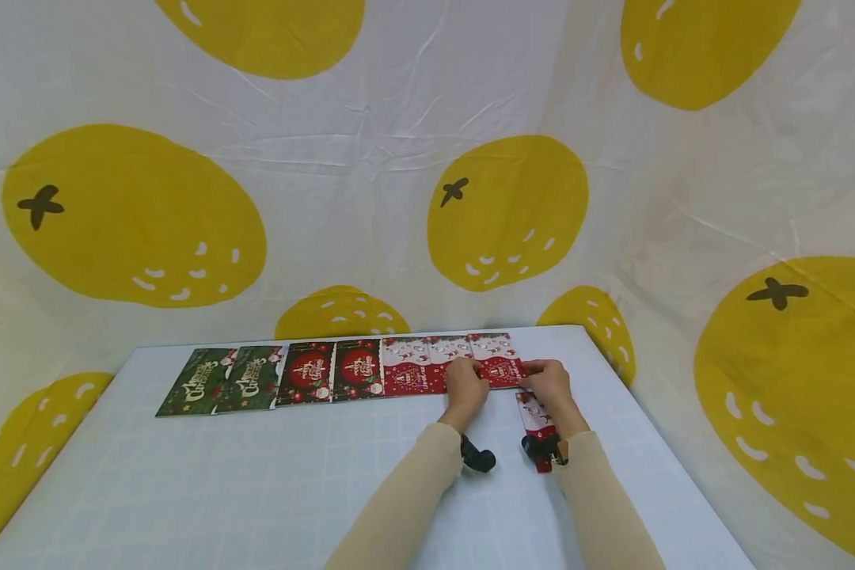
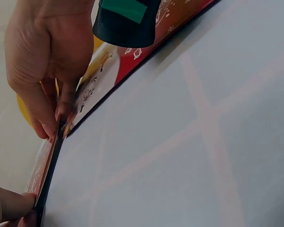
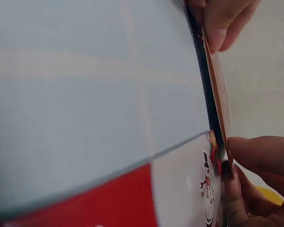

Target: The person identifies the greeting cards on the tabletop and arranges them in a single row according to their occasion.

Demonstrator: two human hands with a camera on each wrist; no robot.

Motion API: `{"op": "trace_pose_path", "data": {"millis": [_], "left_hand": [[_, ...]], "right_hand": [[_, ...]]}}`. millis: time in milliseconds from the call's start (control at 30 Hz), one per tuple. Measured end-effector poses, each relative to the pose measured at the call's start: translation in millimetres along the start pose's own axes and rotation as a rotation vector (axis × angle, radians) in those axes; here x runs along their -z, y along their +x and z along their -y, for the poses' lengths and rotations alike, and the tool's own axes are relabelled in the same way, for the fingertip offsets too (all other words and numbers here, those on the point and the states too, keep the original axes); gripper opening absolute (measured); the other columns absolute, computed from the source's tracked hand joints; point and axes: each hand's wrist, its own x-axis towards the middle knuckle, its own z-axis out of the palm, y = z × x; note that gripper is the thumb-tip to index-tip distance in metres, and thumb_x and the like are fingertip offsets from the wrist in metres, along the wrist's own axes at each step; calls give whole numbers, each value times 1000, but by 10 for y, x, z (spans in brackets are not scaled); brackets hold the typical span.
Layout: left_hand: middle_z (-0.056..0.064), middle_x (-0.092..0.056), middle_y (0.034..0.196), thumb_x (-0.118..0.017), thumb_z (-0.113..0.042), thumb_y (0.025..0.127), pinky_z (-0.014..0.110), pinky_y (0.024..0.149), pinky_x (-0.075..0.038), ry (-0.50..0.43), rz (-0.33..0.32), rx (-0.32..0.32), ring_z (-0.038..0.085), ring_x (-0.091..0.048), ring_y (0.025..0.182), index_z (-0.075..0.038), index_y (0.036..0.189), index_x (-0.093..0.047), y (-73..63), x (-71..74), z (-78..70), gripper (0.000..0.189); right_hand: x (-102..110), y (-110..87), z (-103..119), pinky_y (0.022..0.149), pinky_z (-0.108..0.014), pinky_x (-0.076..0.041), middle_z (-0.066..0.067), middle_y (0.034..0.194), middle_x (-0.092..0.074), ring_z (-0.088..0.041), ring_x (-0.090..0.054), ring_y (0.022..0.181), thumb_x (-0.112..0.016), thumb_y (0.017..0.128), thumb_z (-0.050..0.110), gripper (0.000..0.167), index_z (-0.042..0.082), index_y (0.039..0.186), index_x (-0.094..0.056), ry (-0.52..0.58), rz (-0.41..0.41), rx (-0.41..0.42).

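A red-and-white Christmas card [image 1: 500, 372] lies at the right end of a row of cards, under both hands. At its near left corner the left hand [image 1: 466, 389] pinches the edge, thumb on top. The right hand [image 1: 552, 385] pinches the near right corner, also seen as a right hand [image 3: 260, 182] in the right wrist view. Between the two thumbs the card's edge [image 3: 217, 85] shows with a dark strip along its underside. Another red-and-white card [image 1: 534, 419] lies flat on the table beneath the right wrist, partly covered by the wrist camera [image 1: 540, 446].
Leftward along the table's [image 1: 256, 491] back run two more red-and-white cards [image 1: 404, 368], two dark cards with red circles [image 1: 306, 372], and two green cards [image 1: 245, 380]. A white cloth with yellow fruit [image 1: 509, 210] hangs behind and on the right.
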Motion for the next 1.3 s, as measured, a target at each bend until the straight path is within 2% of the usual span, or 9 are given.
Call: {"op": "trace_pose_path", "data": {"millis": [400, 700, 933, 1300], "left_hand": [[11, -67, 109, -80, 2, 88, 43, 97, -54, -17, 7, 8, 27, -63, 107, 3, 113, -75, -4, -18, 14, 26], [10, -67, 108, -81, 4, 86, 43, 96, -54, -35, -2, 24, 26, -63, 105, 2, 111, -74, -18, -23, 22, 27], [10, -67, 107, -78, 9, 84, 44, 99, -53, -20, -22, 7, 27, -63, 106, 2, 110, -75, -17, -45, 24, 27], [8, -64, 105, -77, 9, 84, 43, 100, -53, -7, -8, -5, 26, -62, 106, 2, 109, -75, -3, -74, 41, 26]], "right_hand": [[-26, -2, 9, 110, -56, -45, -28, 145, -56, -42, -53, 127, -67, 99, 1, 41, -2, 139, -64, -50, -4, 11], [-29, 13, 18, 113, -57, -42, -28, 146, -54, -43, -51, 129, -68, 98, 1, 40, -2, 138, -64, -87, 12, 4], [-27, 18, 31, 113, -58, -42, -28, 144, -56, -42, -53, 126, -68, 97, 0, 40, -3, 137, -64, -114, 8, 25], [-39, -20, 55, 113, -57, -43, -29, 143, -55, -43, -52, 126, -68, 97, -1, 40, -4, 137, -64, -106, 4, 28]]}}
